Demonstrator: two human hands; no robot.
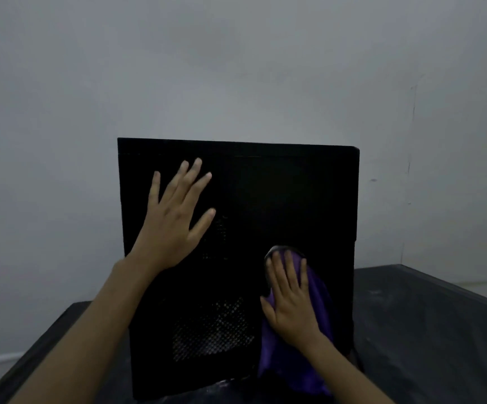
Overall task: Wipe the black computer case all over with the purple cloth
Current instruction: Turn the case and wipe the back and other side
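The black computer case (280,193) stands upright on a dark table, its broad side panel facing me, with perforated vent patches low on the panel. My left hand (175,220) lies flat on the upper left of the panel, fingers spread and straight. My right hand (290,298) presses the purple cloth (309,360) against the lower right of the panel with straight fingers. The cloth hangs down below my wrist toward the table.
The dark table (428,330) runs out to the right of the case and shows dusty smears. Its left edge (47,339) is close beside the case. A plain grey wall (236,68) rises right behind the case.
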